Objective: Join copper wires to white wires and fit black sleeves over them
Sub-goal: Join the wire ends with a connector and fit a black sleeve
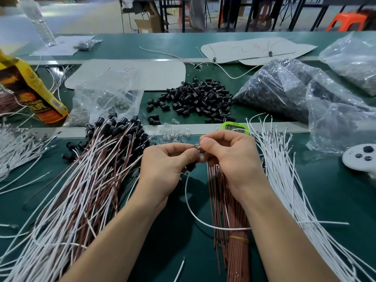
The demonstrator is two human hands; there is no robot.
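both hands meet above the green mat. the left hand (162, 165) pinches a thin white wire (195, 216) and a small black sleeve (191, 166); the right hand (227, 157) pinches a tiny clear piece (197, 143) at its fingertips. a banded bundle of copper wires (236, 231) lies below.

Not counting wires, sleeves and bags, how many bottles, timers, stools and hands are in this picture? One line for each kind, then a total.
Bottles: 2, clear bottle, yellow bottle
Green timer: 1
Orange stool: 1
Hands: 2, left hand and right hand, both pinching one small part
Total: 6
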